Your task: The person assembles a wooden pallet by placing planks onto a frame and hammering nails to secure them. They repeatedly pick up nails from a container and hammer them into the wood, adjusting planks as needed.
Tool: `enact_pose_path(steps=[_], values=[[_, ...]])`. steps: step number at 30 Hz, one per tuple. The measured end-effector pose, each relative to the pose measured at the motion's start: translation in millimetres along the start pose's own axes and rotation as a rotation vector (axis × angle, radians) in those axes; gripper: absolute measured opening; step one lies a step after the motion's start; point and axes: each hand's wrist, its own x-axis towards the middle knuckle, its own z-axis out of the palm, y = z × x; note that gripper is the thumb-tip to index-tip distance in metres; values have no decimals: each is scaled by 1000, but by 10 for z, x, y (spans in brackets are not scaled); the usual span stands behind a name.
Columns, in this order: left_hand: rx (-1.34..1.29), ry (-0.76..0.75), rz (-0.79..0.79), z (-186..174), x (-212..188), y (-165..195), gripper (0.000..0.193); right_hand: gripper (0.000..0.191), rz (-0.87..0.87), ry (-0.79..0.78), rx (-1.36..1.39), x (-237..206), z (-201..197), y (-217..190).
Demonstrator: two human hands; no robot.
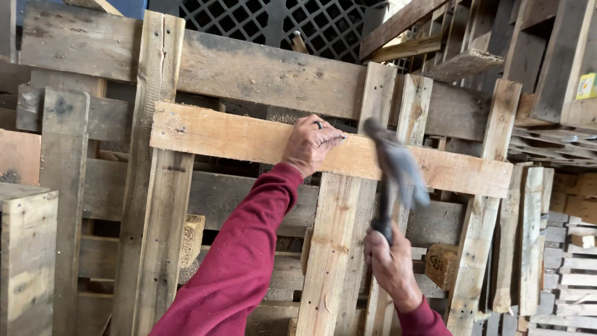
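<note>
Against a wall of stacked pallets (81, 124), head view: an upright pallet stood with a pale crossboard (249, 140) laid slanting across its vertical slats. Left hand (310, 144) pressed on the crossboard's upper edge near the middle, fingers bent together, a dark ring on one finger; whether it pinched a nail could not be made out. Sleeve dark red. Right hand (390, 264) was lower and to the right, closed around the handle of a hammer (393, 171). Hammer head blurred, raised just right of the left hand, in front of the crossboard. Black lattice panel (280, 22) showed behind the pallet tops.
</note>
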Motion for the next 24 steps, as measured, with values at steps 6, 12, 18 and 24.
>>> enact_pose_path(steps=[6, 12, 18, 24], values=[[37, -73, 31, -77, 84, 40, 24, 47, -31, 197, 143, -215, -140, -770], [-170, 606, -109, -151, 50, 82, 69, 46, -956, -3, 368, -66, -159, -886], [-176, 632, -127, -225, 84, 157, 69, 35, 328, 188, 20, -12, -68, -551], [-162, 631, -134, -222, 113, 162, 69, 30, -837, 183, 77, -161, -754, -1289]])
